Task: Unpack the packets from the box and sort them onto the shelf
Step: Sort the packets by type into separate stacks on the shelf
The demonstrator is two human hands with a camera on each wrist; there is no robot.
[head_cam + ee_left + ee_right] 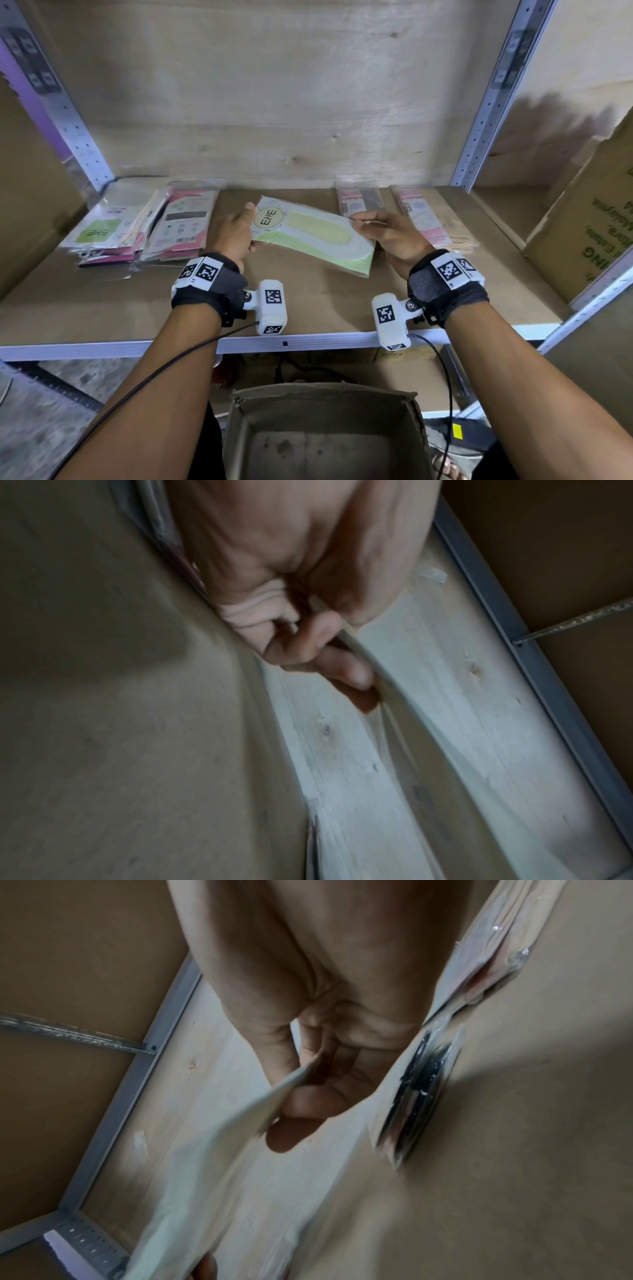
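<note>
Box (329, 428) below; both hands hold packet (315, 233) between shelf piles.

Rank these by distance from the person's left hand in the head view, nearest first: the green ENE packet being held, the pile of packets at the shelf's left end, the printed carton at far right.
1. Green ENE packet: gripped by the left hand at its left end.
2. Pile of packets: on the shelf, just left of the hand.
3. Printed carton: far right, beyond the right hand.
</note>
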